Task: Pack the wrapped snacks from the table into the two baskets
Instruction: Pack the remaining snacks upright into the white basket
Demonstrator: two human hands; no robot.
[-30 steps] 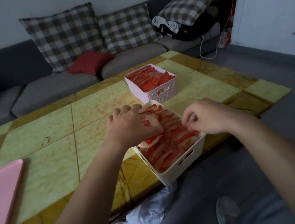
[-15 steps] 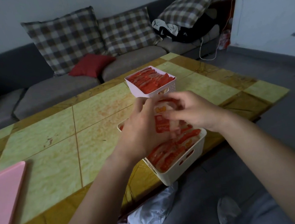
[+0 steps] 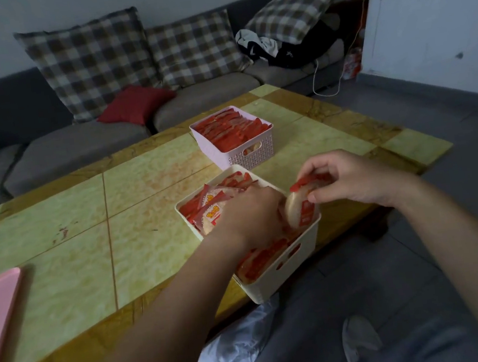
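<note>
One snack (image 3: 300, 208) in right hand (image 3: 351, 180); fingers of left hand (image 3: 248, 218) unseen in basket (image 3: 284, 277).

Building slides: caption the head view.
Right hand holds a wrapped snack at the white basket rim; left hand reaches inside.

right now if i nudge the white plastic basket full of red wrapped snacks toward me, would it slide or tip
Likely tip: the white plastic basket has its near corner past the edge of the yellow tiled table. Packed with red wrapped snacks, it is probably heavy for its size. The glossy top should let it slide easily.
</note>
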